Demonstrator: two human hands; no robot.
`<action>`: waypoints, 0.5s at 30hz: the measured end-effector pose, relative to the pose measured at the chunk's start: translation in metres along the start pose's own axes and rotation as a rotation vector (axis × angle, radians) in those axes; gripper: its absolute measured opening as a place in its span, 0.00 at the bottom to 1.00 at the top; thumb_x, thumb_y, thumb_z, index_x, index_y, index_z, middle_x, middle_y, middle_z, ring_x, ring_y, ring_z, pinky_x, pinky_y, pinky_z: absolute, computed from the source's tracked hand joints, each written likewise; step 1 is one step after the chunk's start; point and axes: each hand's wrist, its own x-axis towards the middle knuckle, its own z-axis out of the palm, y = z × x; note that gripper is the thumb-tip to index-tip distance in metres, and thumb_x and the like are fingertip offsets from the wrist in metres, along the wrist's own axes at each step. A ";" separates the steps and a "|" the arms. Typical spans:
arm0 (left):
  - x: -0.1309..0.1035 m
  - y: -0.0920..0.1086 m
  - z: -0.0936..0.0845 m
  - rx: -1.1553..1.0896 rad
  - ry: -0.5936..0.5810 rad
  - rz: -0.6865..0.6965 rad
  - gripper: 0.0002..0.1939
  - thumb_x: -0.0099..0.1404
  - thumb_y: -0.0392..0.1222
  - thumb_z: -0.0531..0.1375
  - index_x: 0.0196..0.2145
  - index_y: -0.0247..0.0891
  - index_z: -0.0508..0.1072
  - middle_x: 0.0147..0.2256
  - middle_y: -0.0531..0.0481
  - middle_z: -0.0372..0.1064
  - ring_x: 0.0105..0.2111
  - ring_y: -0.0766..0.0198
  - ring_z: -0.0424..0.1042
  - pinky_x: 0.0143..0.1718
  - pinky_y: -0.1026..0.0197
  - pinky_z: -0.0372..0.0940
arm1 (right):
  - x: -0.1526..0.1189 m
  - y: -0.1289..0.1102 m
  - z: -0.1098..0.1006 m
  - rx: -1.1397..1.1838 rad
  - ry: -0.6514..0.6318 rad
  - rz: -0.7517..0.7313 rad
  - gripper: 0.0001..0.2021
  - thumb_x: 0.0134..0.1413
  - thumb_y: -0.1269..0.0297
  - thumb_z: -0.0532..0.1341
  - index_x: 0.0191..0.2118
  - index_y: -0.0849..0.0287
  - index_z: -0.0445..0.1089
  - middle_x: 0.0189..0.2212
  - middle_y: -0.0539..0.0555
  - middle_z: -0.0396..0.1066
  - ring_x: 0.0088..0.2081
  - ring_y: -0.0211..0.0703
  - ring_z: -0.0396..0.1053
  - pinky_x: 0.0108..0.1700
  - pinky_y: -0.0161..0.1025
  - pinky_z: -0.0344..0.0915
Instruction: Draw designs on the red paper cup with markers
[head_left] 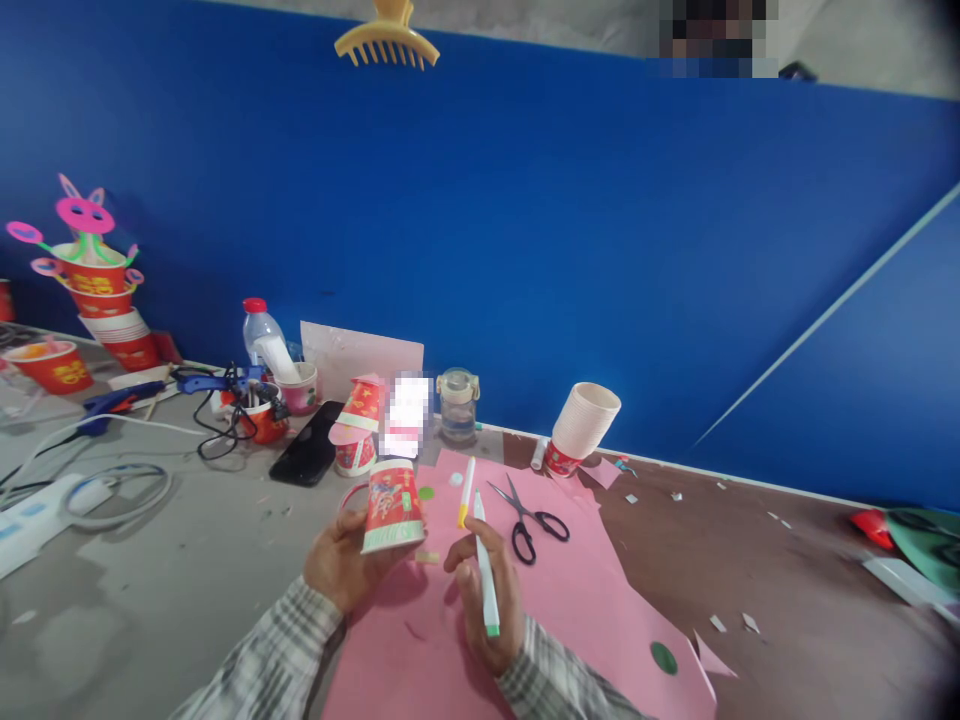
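Observation:
My left hand [350, 562] grips a red paper cup [394, 505] turned upside down, its pale rim band at the bottom carrying green marks. In my right hand [489, 590] is a white marker [486, 580] with a green end, its other end pointing away from me. Pink paper [555, 620] lies under both hands. Just beyond my right fingers a white and yellow marker [467, 490] rests on the paper. To its right are black-handled scissors [529, 518] with their blades apart. A small green paper dot [426, 493] sits behind the cup.
Decorated cups [360, 410], a black phone [307, 445] and a glass jar [458, 405] stand behind. A paper cup stack [585, 425] leans back right. Glue guns [221, 383], cables and a power strip [52, 520] occupy the left. Paper scraps lie right. A blue partition [562, 230] closes the back.

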 end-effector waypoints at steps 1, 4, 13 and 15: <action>0.000 0.000 0.001 0.003 0.003 -0.005 0.24 0.53 0.41 0.55 0.48 0.32 0.64 0.47 0.46 0.68 0.50 0.52 0.62 0.54 0.49 0.55 | 0.000 0.000 0.000 -0.001 -0.018 -0.001 0.15 0.55 0.58 0.54 0.48 0.52 0.60 0.24 0.51 0.69 0.20 0.47 0.69 0.19 0.40 0.67; 0.000 0.000 0.001 0.010 0.028 -0.015 0.24 0.52 0.42 0.56 0.47 0.31 0.65 0.46 0.45 0.69 0.50 0.51 0.62 0.53 0.49 0.56 | 0.001 0.001 -0.001 -0.010 -0.057 -0.001 0.16 0.54 0.63 0.54 0.50 0.52 0.59 0.25 0.51 0.69 0.19 0.46 0.69 0.19 0.40 0.67; 0.002 -0.003 0.001 -0.029 -0.048 -0.005 0.22 0.54 0.40 0.54 0.47 0.35 0.66 0.45 0.45 0.70 0.52 0.48 0.59 0.53 0.42 0.55 | 0.002 0.003 0.000 -0.058 -0.054 -0.032 0.17 0.52 0.68 0.53 0.49 0.50 0.59 0.27 0.52 0.69 0.22 0.48 0.70 0.22 0.42 0.69; 0.002 -0.003 0.001 -0.033 -0.074 -0.011 0.22 0.54 0.41 0.54 0.48 0.35 0.65 0.46 0.44 0.69 0.52 0.48 0.58 0.53 0.41 0.55 | 0.001 0.005 0.000 -0.106 -0.055 -0.041 0.17 0.53 0.68 0.53 0.49 0.48 0.58 0.27 0.52 0.69 0.22 0.48 0.70 0.23 0.42 0.69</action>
